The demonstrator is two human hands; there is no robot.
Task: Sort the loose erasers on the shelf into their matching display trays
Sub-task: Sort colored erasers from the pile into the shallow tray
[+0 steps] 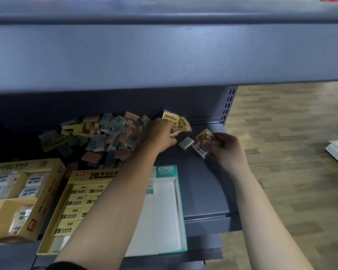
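Blue-grey shelf (203, 193): metal, across the middle of the frame; it carries all the things below.
Loose erasers (105, 133): heap of pink, grey and yellow blocks, centre left, at the back of the shelf.
Left grip (160, 135): at the heap's right edge, fingers curled round yellow-wrapped erasers (171, 117) that stick up behind them.
Right grip (228, 151): just right of the left one, pinching clear-wrapped erasers (202, 143) between thumb and fingers.
Grey eraser (186, 143): flat on the shelf, between the two grips.
Orange-yellow tray (8, 167): lower left, holds white wrapped erasers.
2B tray (94, 175): yellow, just right of it; rows of yellow erasers, partly under the left forearm.
Teal-edged tray (165, 170): lower centre, white floor showing.
Wooden floor (281, 152): right side.
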